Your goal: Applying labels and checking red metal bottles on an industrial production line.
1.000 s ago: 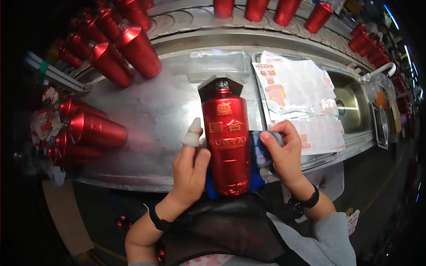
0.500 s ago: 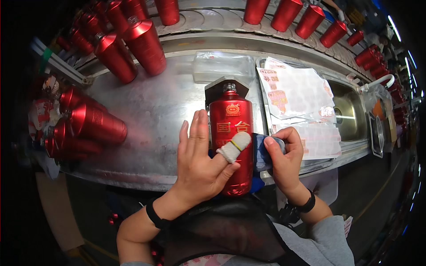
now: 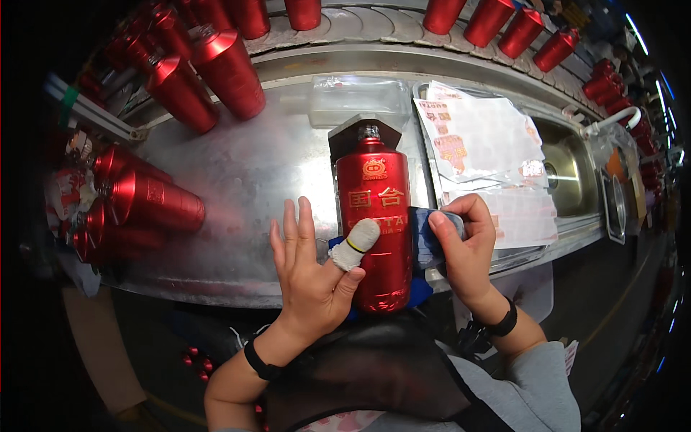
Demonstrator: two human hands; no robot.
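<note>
A red metallic bottle (image 3: 374, 270) with gold lettering lies neck-away in front of me, over a dark angular holder (image 3: 341, 146). My left hand (image 3: 311, 288) has its fingers spread at the bottle's left side. A white cloth cover with a yellow band (image 3: 355, 243) wraps its index finger, whose tip overlaps the bottle's front; contact cannot be made out. At the bottle's right edge, my right hand (image 3: 469, 248) pinches a flat dark-blue piece with a rounded grey end (image 3: 427, 236) between thumb and fingers. The hand hides part of that piece.
White printed sheets (image 3: 482, 147) lie in a tray right of the bottle, beside a metal sink (image 3: 568, 176). A clear plastic box (image 3: 358, 99) sits behind. Red bottles stand at the far left (image 3: 229, 72), lie at the left edge (image 3: 158, 198) and line a conveyor (image 3: 367, 27).
My left hand has drawn back a little to the left, its covered finger sliding away from the bottle's middle. Bottles on the conveyor have shifted right. My right hand keeps its pinch.
</note>
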